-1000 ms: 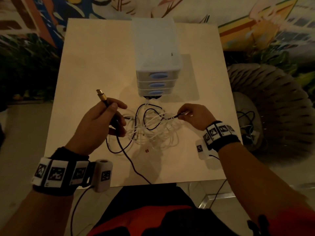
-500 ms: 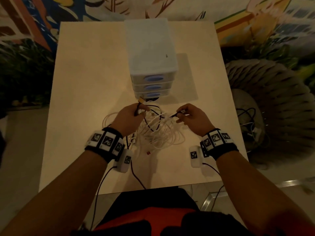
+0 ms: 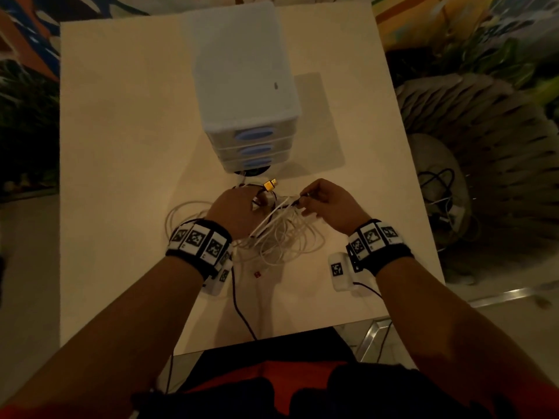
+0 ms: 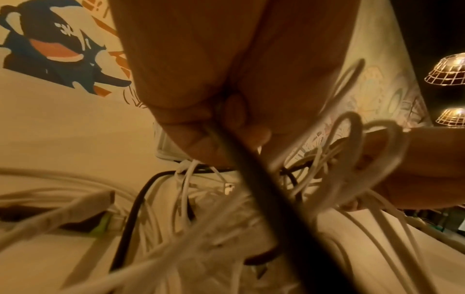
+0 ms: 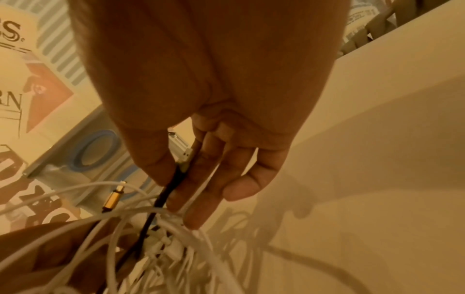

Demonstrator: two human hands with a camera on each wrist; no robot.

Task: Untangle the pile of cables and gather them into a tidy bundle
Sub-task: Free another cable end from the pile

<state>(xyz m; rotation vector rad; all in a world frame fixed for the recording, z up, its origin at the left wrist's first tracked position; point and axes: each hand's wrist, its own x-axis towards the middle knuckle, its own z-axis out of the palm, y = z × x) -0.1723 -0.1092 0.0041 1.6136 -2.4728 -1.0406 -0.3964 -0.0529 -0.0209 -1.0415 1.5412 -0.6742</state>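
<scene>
Head view is showing both hands working over a tangle of white cables (image 3: pixel 281 240) lying on the pale tabletop (image 3: pixel 127 146), just in front of a small drawer unit (image 3: pixel 245 86) with blue handles. The left hand (image 3: pixel 239 213) is curling its fingers round a black cable (image 4: pixel 254 169), whose gold plug (image 3: pixel 270 185) is sticking out past the knuckles toward the drawers. In the left wrist view that black cable is running out of the closed fist and crossing over the white loops. The right hand (image 3: pixel 329 204) is pinching the other black cable end (image 5: pixel 173 185) between thumb and forefinger, with a white plug (image 5: pixel 185 157) showing just behind it; the remaining fingers are hanging fairly straight, touching the white strands. The two hands are sitting near each other above the pile. A black lead (image 3: pixel 242 313) is trailing off the near tabletop edge.
</scene>
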